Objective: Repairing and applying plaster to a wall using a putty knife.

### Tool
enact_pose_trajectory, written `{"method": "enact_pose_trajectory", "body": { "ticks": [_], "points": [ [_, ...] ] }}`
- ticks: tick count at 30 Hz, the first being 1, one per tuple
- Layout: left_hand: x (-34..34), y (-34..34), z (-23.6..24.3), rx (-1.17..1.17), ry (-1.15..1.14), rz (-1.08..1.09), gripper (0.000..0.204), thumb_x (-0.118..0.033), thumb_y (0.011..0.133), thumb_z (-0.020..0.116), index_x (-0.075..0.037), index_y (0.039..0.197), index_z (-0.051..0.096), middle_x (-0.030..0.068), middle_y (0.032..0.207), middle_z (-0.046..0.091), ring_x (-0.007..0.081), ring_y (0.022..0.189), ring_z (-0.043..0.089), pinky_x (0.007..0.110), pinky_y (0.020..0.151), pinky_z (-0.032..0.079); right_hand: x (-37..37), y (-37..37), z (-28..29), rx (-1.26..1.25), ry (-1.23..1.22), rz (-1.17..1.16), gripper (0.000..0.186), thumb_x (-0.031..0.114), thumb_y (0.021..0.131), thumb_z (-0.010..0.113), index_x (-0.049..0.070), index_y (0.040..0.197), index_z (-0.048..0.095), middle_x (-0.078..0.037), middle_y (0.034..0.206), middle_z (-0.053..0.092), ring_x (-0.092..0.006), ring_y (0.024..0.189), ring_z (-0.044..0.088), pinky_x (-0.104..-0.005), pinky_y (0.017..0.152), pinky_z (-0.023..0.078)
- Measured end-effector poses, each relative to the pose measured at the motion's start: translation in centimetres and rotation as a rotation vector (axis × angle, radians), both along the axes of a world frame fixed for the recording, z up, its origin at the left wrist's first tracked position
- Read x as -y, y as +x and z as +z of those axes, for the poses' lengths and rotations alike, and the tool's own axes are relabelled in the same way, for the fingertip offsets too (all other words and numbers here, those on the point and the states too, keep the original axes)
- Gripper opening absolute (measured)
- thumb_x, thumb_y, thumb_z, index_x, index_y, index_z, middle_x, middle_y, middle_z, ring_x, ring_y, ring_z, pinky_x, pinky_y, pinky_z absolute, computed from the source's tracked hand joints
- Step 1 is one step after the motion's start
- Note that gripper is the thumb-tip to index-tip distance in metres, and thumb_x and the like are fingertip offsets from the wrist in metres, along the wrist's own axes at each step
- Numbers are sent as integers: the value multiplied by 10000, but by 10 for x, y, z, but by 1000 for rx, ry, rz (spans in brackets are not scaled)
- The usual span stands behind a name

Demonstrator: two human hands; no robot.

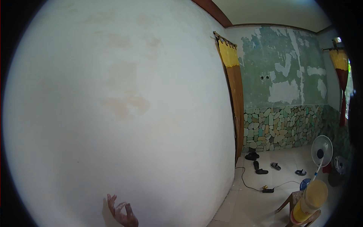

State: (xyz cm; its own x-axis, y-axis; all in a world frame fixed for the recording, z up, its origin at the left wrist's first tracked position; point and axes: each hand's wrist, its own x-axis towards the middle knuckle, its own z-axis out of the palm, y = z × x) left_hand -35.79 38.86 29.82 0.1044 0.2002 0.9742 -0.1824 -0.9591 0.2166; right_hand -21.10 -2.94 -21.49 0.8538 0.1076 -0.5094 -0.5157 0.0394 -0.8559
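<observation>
My left hand (123,215) comes up at the lower edge, close to the white wall (181,125). Its fingers are bent and spread apart, with pale smears on the skin, and I see nothing held in it. Whether a fingertip touches the wall I cannot tell. Faint brownish patches (126,106) mark the wall above the hand. No part of my right hand shows.
At the lower right a round container (315,195) with a yellow band stands on a wooden stool (291,200). Behind it is a standing fan (321,151). A black power strip (268,190) with its cord and several sandals (261,171) lie on the tiles. A brown-yellow curtain (235,90) hangs at the wall's end.
</observation>
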Motion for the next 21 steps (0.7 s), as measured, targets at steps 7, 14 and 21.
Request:
{"method": "enact_pose_trajectory", "body": {
  "ticks": [7, 14, 21],
  "points": [
    [51, 96, 15, -42, 41, 100, 276, -206, 923, 552, 17, 1086, 543, 246, 1364, 428, 437, 1359, 272, 595, 1087, 199, 99, -50, -13, -89, 69, -277, 165, 244, 910, 507, 103, 926, 591, -29, 606, 519, -138, 440, 475, -292, 381, 383],
    [88, 173, 2, -197, -126, 231, 589, -206, 857, 598, -13, 1373, 391, 233, 1523, 173, 439, 1419, 81, 616, 1107, 73, 181, -58, 78, -295, 68, -465, 168, 218, 916, 510, 104, 1013, 586, -22, 601, 511, -131, 405, 459, -267, 350, 372],
    [75, 215, -21, -269, -106, 606, 601, -340, 872, 539, -52, 1383, 407, 248, 1520, 175, 479, 1409, 68, 654, 1082, 8, 216, 28, 3, 1207, -620, -121, 350, 220, 888, 575, 127, 1224, 537, -46, 637, 545, -173, 425, 480, -326, 388, 446]
  ]
}}
